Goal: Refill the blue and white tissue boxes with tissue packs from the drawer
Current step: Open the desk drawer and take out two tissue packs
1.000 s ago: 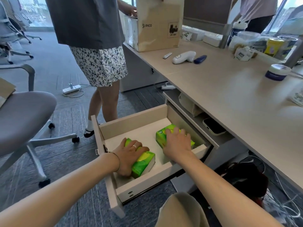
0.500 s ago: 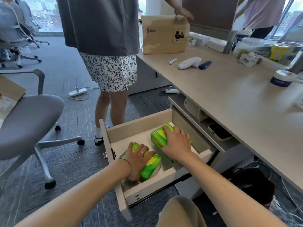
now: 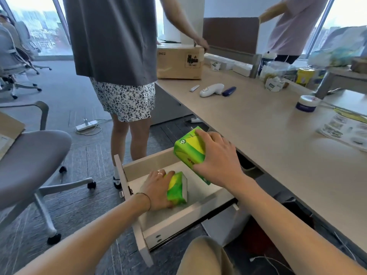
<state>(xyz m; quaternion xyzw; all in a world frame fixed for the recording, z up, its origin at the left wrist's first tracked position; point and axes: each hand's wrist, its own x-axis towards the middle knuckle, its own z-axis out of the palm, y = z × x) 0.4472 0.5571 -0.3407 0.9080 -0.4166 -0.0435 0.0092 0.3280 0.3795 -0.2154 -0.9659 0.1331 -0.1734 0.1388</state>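
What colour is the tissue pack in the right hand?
Green and yellow; the tissue pack in the right hand shows best in the head view.

The left hand (image 3: pixel 158 190) hides most of its tissue pack (image 3: pixel 177 188).

You had two green tissue packs in view: one (image 3: pixel 189 150) lifted above the one open drawer (image 3: pixel 174 225), the other (image 3: pixel 176 188) inside it. Both of your hands showed, left (image 3: pixel 157 188) and right (image 3: pixel 217 158). Two other people stood by, one (image 3: pixel 113 46) beside the worktop (image 3: pixel 268 139), one (image 3: pixel 294 26) behind it. One cardboard box (image 3: pixel 179 63) sat on the worktop. You had one grey chair (image 3: pixel 29 155) nearby.
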